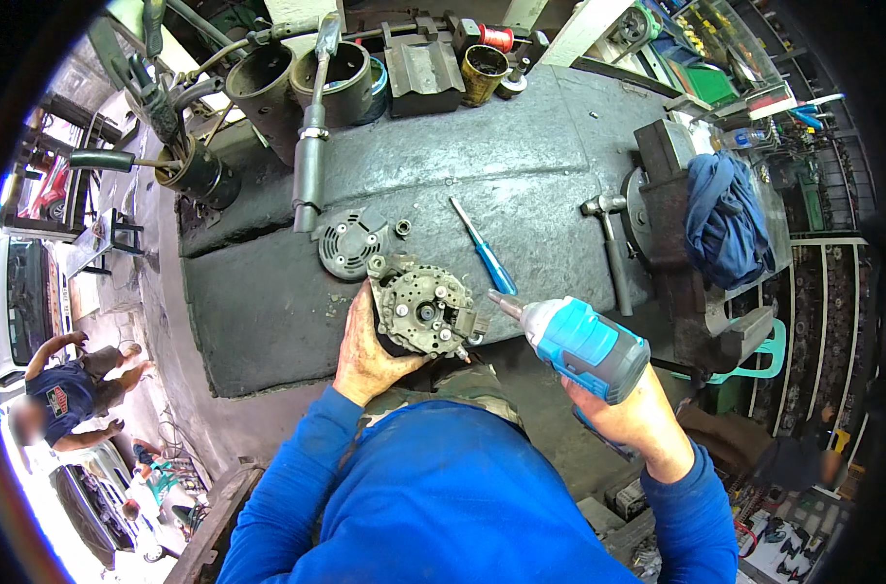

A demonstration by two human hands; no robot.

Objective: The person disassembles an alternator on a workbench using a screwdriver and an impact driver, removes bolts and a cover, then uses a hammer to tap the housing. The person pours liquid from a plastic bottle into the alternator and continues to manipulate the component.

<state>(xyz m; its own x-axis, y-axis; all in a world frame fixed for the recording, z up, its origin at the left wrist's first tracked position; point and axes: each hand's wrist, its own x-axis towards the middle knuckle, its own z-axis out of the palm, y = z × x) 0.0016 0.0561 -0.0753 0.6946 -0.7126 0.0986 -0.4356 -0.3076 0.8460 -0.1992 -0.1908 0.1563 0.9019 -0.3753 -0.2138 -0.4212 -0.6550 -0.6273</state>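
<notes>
Head view: the left hand (365, 355) is wrapped around an alternator (421, 313), fingers closed on its housing, propping it against the near edge of the dark bench (521, 175) with its open rear face turned up. The right hand (626, 414) is clamped on the grip of a blue and grey driver (577, 341), whose bit points at the alternator's right rim — tip close to it, though I cannot tell whether it is seated on a fastener.

Just behind the alternator lie a round vented cover (347, 243) and a small nut (403, 229). A blue-handled screwdriver (484, 248) lies to the right of them, and a hammer (610, 255) further right beside a vise (671, 224) draped with a blue rag (725, 214). Cylindrical housings (302, 83) and a long ratchet (311, 146) sit along the far edge.

Risks, as I judge them: the alternator rests only on one hand and the bench lip — torque from the driver could twist it loose or drop it. A bit that is not square could slip, round a screw head or jab the holding fingers. The loose nut could roll off unnoticed.
</notes>
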